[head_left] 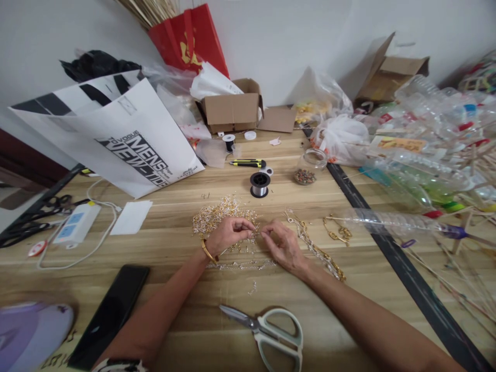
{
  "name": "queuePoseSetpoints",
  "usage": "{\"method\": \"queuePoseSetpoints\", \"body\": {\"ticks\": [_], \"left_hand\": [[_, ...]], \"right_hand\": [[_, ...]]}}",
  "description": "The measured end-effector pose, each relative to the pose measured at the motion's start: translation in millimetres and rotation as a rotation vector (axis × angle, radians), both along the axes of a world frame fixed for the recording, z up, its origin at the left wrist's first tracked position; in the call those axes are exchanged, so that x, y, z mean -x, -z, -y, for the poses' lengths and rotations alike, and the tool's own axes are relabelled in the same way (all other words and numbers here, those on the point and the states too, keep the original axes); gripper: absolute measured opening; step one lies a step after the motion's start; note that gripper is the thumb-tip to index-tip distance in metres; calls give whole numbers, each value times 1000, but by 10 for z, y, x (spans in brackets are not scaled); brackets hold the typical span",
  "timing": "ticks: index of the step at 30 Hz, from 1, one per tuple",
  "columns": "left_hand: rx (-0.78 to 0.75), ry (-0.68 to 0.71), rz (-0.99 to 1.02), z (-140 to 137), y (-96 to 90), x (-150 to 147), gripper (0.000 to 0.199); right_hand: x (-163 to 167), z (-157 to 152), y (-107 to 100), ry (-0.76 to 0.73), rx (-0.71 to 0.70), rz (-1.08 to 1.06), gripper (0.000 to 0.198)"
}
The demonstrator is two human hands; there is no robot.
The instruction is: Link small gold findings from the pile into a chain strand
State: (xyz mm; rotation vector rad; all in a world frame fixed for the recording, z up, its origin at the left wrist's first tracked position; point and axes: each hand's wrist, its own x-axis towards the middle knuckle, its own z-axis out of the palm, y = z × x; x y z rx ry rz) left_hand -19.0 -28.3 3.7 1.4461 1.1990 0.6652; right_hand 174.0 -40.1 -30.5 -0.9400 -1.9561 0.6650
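Note:
Fingers pinched together, my left hand point(231, 233) is at the near edge of a pile of small gold and silver links point(213, 216). Just to its right, my right hand point(285, 247) is closed in a pinch too, the fingertips of both hands almost meeting. Whatever lies between them is too small to name. A silver chain point(244, 265) lies on the table below the hands. Gold and silver chains point(321, 253) stretch out beside my right hand, with a gold chain point(337, 230) farther right. White-handled scissors point(267, 330) lie open in front of me.
Beyond the pile stand a wire spool point(259, 185), a yellow-black box cutter point(248, 163) and a glass jar of beads point(306, 173). Plastic bottles point(422, 170) crowd the right side. A white paper bag point(127, 134), power strip point(76, 223) and black phone point(110, 315) are at left.

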Motion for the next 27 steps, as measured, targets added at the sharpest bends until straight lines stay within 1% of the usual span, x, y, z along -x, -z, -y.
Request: {"method": "queuePoseSetpoints", "body": {"ticks": [6,12,27], "left_hand": [[-26,26,-4,15,-36,-17,15],[-40,26,2,22,-25,-21,15],[-49,35,-12,31,-33,-32,16]], "right_hand": [[5,-5,4,7,-10,11,12],[5,-4,11,2,-24,-2,9],[9,-10,14,0,-32,21,10]]}}
